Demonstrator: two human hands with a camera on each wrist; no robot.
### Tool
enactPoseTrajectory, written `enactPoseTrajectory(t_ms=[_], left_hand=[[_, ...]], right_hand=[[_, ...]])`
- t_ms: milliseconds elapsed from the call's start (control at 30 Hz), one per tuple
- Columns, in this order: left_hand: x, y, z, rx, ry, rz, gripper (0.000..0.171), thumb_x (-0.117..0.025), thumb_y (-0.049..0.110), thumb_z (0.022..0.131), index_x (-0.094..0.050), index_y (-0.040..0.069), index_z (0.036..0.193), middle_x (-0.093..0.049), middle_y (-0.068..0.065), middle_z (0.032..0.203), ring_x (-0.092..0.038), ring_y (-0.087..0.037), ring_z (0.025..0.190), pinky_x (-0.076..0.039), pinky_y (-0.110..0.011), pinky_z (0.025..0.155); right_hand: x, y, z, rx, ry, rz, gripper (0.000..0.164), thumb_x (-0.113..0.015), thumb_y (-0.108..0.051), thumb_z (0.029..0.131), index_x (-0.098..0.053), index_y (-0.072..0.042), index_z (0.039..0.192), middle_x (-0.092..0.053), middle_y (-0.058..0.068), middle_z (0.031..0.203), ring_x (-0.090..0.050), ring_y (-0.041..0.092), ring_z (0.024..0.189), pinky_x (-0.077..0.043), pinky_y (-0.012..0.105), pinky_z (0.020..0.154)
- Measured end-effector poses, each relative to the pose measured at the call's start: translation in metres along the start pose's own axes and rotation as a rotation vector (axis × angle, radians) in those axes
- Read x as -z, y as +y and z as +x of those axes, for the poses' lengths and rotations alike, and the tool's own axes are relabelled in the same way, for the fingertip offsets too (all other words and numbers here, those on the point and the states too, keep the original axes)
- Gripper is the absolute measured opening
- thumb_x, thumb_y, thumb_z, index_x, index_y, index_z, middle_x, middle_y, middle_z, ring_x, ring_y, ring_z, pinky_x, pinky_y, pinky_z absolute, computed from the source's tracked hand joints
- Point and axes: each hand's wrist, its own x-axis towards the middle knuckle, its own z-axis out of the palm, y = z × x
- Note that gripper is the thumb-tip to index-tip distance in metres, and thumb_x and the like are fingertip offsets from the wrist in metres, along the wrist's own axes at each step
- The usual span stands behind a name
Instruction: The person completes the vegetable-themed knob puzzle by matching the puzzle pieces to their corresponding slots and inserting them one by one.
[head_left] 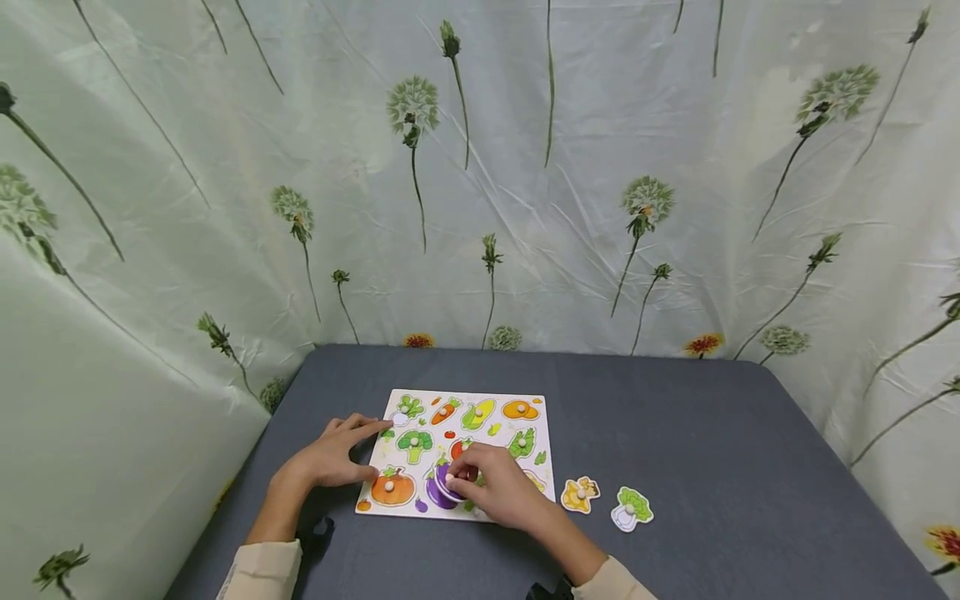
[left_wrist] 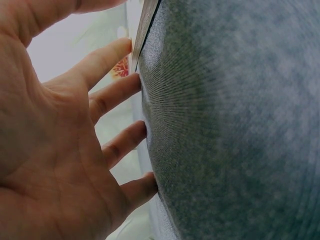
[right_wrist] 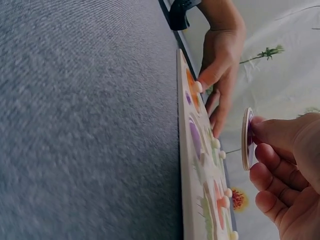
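Observation:
A white vegetable puzzle board [head_left: 390, 511] lies on the table, with several knobbed pieces in it. My right hand [head_left: 501, 485] pinches a purple eggplant puzzle piece [head_left: 444, 482] above the board's printed eggplant. In the right wrist view the eggplant piece [right_wrist: 246, 140] stands apart from the board [right_wrist: 187, 215], on edge between thumb and fingers. My left hand [head_left: 330, 457] is at the board's left edge, fingers spread, thumb near the pumpkin piece [head_left: 401, 492]. The left wrist view shows the left hand's [left_wrist: 65, 135] fingertips along the table edge line and the board's side.
Right of the board lie two loose pieces, a yellow one [head_left: 573, 500] and a green-and-white leafy vegetable [head_left: 637, 502]. The dark grey table [head_left: 690, 433] extends to the right. A pale curtain with dandelion prints [head_left: 555, 250] hangs behind and at the sides.

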Motion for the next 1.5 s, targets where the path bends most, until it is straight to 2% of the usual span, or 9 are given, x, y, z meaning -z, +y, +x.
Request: enactPoseTrajectory(t_ms=[200, 667, 1100, 1367, 1500], left_hand=[[0.002, 0.002, -0.002, -0.023, -0.001, -0.003, 0.082, -0.080, 0.038, 0.075, -0.052, 0.026, 0.152, -0.048, -0.010, 0.149, -0.041, -0.035, 0.126, -0.040, -0.070, 0.099], [0.002, 0.003, 0.000, -0.013, -0.005, 0.008, 0.081, -0.080, 0.038, 0.076, -0.053, 0.027, 0.152, -0.049, -0.010, 0.148, -0.042, -0.037, 0.127, -0.040, -0.069, 0.099], [0.002, -0.001, 0.000, -0.026, 0.012, 0.008, 0.080, -0.078, 0.041, 0.078, -0.052, 0.024, 0.152, -0.049, -0.013, 0.146, -0.041, -0.038, 0.125, -0.041, -0.070, 0.097], [0.003, 0.004, -0.002, -0.009, 0.003, -0.004, 0.081, -0.080, 0.039, 0.076, -0.053, 0.026, 0.151, -0.050, -0.010, 0.147, -0.041, -0.036, 0.127, -0.040, -0.069, 0.099], [0.003, 0.003, -0.001, -0.010, 0.007, -0.003, 0.081, -0.080, 0.039, 0.076, -0.053, 0.026, 0.151, -0.049, -0.010, 0.147, -0.041, -0.037, 0.127, -0.040, -0.069, 0.100]], right_hand=[[-0.009, 0.003, 0.004, -0.017, -0.011, 0.006, 0.007, -0.076, -0.019, 0.094, -0.077, -0.013, 0.091, -0.064, -0.012, 0.079, -0.053, -0.005, 0.074, -0.047, 0.016, 0.067], [-0.027, 0.005, 0.008, -0.065, -0.021, -0.027, 0.005, -0.079, -0.017, 0.091, -0.078, -0.013, 0.087, -0.060, -0.014, 0.074, -0.050, -0.008, 0.065, -0.044, 0.014, 0.061], [-0.033, 0.008, 0.012, -0.092, -0.033, -0.018, 0.005, -0.077, -0.017, 0.092, -0.078, -0.013, 0.088, -0.059, -0.015, 0.072, -0.048, -0.007, 0.063, -0.042, 0.014, 0.059], [-0.035, 0.008, 0.014, -0.077, -0.027, -0.097, 0.004, -0.078, -0.017, 0.091, -0.078, -0.014, 0.089, -0.059, -0.014, 0.074, -0.049, -0.005, 0.067, -0.042, 0.014, 0.062], [-0.035, 0.008, 0.014, -0.076, -0.027, -0.101, 0.004, -0.079, -0.017, 0.090, -0.079, -0.013, 0.090, -0.060, -0.013, 0.075, -0.050, -0.004, 0.068, -0.042, 0.014, 0.063]])
